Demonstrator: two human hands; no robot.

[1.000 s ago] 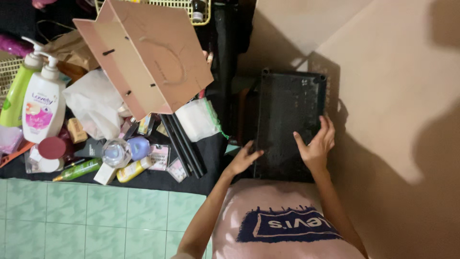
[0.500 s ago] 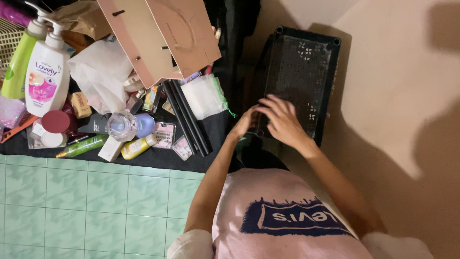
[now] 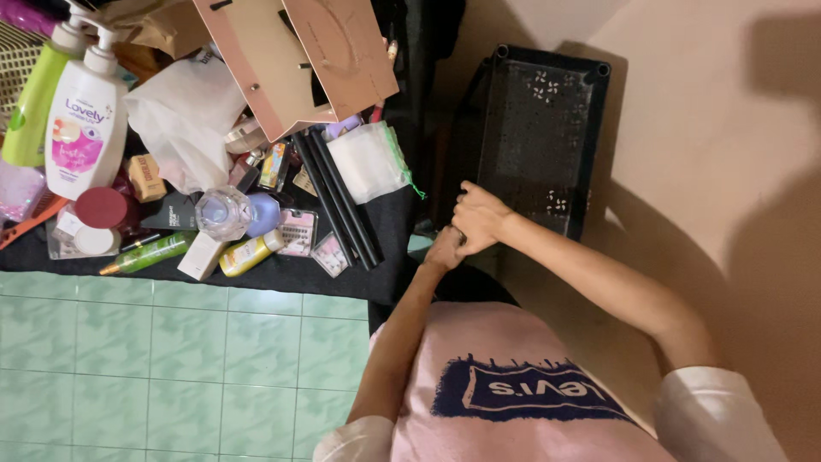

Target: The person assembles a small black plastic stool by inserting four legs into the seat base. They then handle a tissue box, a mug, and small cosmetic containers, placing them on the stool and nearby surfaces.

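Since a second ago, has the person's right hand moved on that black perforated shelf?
Yes. The right hand has slid from the right part of the black shelf edge to its left corner, meeting the left hand.

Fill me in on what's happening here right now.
A person in a pink shirt has both hands together at the near left corner of a black perforated plastic tray lying on the floor. The right hand sits over the left hand; what they hold is hidden. To the left, toiletries crowd a black cloth, including a white pump bottle.
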